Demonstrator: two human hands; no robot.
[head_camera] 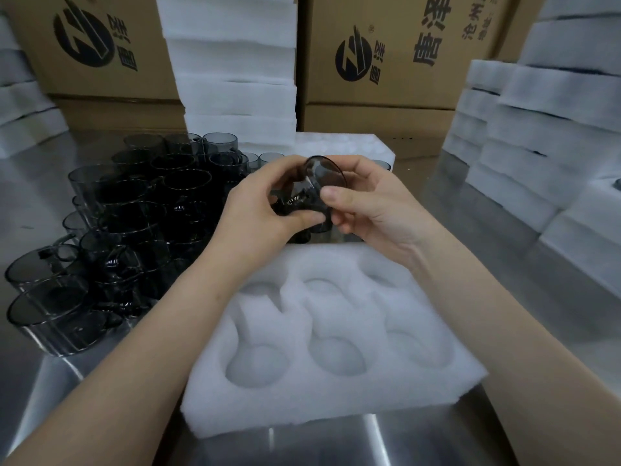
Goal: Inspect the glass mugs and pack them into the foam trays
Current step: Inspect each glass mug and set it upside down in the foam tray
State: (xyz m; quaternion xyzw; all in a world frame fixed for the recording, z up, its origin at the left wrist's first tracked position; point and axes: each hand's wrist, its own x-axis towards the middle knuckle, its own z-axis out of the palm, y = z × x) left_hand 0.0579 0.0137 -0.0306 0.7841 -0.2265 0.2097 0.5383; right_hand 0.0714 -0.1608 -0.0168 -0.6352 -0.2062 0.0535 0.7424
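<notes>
A smoky grey glass mug [314,183] is held tilted in the air above the far edge of a white foam tray [336,391]. My left hand [258,213] grips it from the left, fingers curled round its lower side and handle. My right hand [366,203] pinches it from the right, thumb on the wall near the rim. The tray lies in front of me with several mug-shaped pockets, all of them holding nothing. A crowd of the same grey mugs [127,237] stands on the steel table [504,250] to the left.
A second foam tray [342,146] lies behind my hands. Stacks of white foam [232,62] rise at the back centre, at the right [551,122] and at the far left. Printed cardboard boxes [386,52] wall off the back.
</notes>
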